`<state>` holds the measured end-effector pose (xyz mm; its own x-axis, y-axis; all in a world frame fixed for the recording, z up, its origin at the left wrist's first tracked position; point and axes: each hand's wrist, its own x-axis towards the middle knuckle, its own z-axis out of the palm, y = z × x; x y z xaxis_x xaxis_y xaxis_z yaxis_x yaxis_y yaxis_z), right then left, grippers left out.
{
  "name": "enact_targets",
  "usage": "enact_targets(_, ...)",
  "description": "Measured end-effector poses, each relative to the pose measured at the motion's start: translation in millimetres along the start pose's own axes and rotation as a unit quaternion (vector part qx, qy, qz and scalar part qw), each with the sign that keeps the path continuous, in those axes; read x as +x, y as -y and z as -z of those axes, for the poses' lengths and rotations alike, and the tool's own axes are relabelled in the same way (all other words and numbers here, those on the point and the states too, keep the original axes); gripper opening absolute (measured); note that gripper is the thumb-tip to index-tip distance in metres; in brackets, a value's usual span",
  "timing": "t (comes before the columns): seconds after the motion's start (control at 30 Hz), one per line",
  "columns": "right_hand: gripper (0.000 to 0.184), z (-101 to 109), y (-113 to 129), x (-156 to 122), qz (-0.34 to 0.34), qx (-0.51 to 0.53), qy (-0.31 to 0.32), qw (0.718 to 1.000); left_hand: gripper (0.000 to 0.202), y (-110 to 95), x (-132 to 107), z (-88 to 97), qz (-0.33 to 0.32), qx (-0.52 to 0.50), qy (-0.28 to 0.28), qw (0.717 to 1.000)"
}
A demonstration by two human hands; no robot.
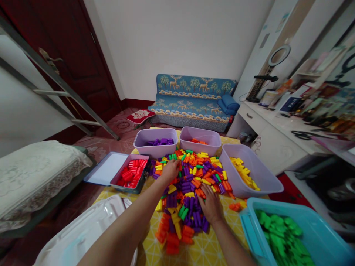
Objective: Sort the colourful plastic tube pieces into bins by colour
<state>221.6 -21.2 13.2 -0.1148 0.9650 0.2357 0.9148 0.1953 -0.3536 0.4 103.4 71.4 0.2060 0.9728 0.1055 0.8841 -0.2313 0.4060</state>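
Observation:
A large heap of small plastic building pieces (191, 177) in purple, orange, yellow and green lies on the yellow patterned cloth. At the heap's far left side, my left hand (171, 170) reaches in with its fingers bent together; what they hold, if anything, is hidden. My right hand (211, 204) rests low on the right part of the heap, thumb and fingers apart. Beside its thumb and fingertips lies an orange plastic piece (200, 193). Larger orange pieces (173, 244) are at the near edge of the heap.
Behind the heap stand a lilac bin (141, 149) with purple pieces and another lilac bin (199, 147) with orange ones. A lilac bin (266, 184) holding yellow pieces and a blue bin (249, 229) with green ones are right. Left are a lidded box (104, 168) of red pieces and a white lid (83, 232).

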Motion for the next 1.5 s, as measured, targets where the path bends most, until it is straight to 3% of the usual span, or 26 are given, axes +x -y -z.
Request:
enact_targets(0.13, 0.045, -2.8, -2.3, -0.4, -0.003, -0.008, 0.003, 1.000, 0.034, -5.5, -7.5, -5.7, 0.023, 0.011, -0.005, 1.000)
enact_targets(0.33, 0.046, -4.0, -3.4, -0.3, -0.009, -0.012, 0.009, 1.000, 0.034, -5.8, -18.0, -0.4, 0.020, 0.014, -0.045, 0.999)
enact_targets(0.47, 0.046, -0.5, -0.8, 0.0, -0.012, -0.014, 0.011, 1.000, 0.031, -5.0, -14.1, -0.9, 0.026, 0.014, -0.017, 0.999)
enact_targets(0.67, 0.046, -2.6, -2.8, 0.0, -0.004, -0.014, 0.006, 1.000, 0.034, -8.2, -5.0, -4.2, 0.093, -0.002, 0.003, 0.996)
enact_targets(0.9, 0.047, -5.7, -5.2, -0.7, -0.001, -0.011, -0.001, 1.000, 0.016, -2.9, -15.3, -4.9, 0.098, -0.120, -0.045, 0.987)
enact_targets(1.03, 0.047, -3.7, -3.7, -0.9, -0.007, -0.006, 0.004, 1.000, 0.011, 3.3, -26.4, -4.2, 0.113, -0.251, -0.087, 0.958)
enact_targets(1.23, 0.047, -2.7, -4.0, 0.5, -0.001, -0.001, 0.005, 1.000, 0.046, 14.6, -52.3, 3.7, 0.184, -0.454, -0.161, 0.857)
enact_targets(1.3, 0.047, -3.4, -5.0, 0.7, -0.002, -0.001, 0.003, 1.000, 0.043, 16.3, -63.2, 9.9, 0.211, -0.576, -0.161, 0.773)
enact_targets(1.4, 0.047, -4.1, -6.1, 0.6, -0.002, 0.001, 0.001, 1.000, 0.031, 18.4, -76.8, 23.0, 0.254, -0.738, -0.158, 0.604)
enact_targets(1.5, 0.047, -3.8, -6.3, 0.6, 0.002, 0.003, 0.000, 1.000, 0.017, 25.3, -86.1, 40.4, 0.296, -0.784, -0.222, 0.498)
